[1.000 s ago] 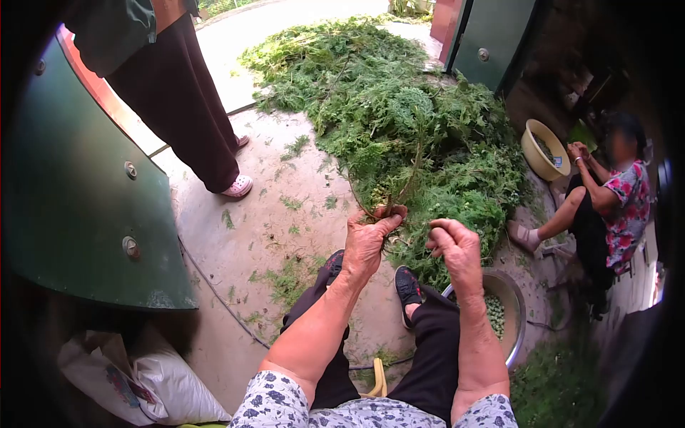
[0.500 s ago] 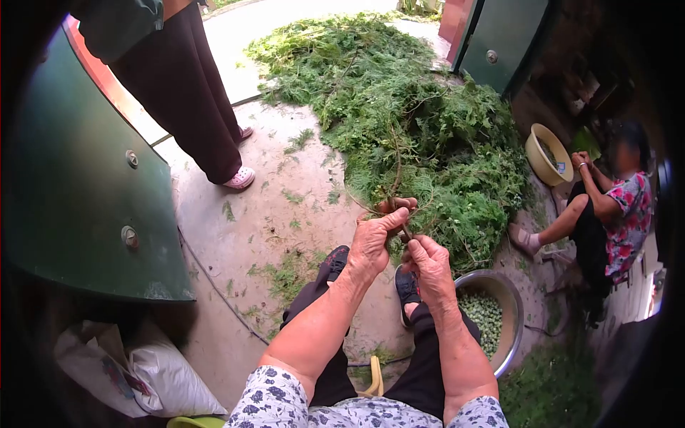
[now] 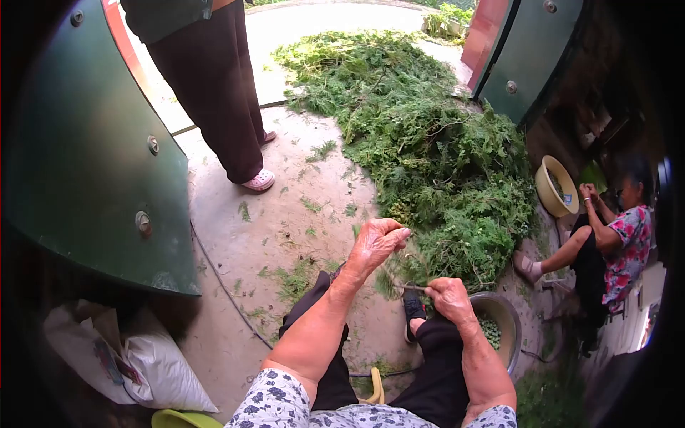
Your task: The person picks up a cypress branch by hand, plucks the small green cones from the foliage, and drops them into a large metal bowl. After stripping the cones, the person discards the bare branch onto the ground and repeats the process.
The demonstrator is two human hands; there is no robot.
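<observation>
My right hand (image 3: 451, 297) grips the stem of a leafy green sprig (image 3: 410, 274), whose fronds hang out to the left, blurred. Up and to the left, apart from it, my left hand (image 3: 379, 245) is closed in a pinch; what lies between its fingertips, if anything, is too small to make out. A big heap of cut green branches (image 3: 435, 143) spreads over the floor beyond both hands. Close by my right wrist stands a metal basin (image 3: 515, 335) with small round green berries (image 3: 490, 330) in it, partly hidden by my forearm.
A seated person (image 3: 621, 242) works with both hands at the right, near a cream basin (image 3: 546, 175). Another person (image 3: 221, 93) stands at the left by a green metal door (image 3: 85, 164). White sacks (image 3: 157, 364) and a cable (image 3: 228, 292) lie at the lower left.
My hands, formerly together on a brown stem, have separated: the right moved down and slightly right with a sprig, the left rose slightly right. The view has tilted, shifting the surroundings downward.
</observation>
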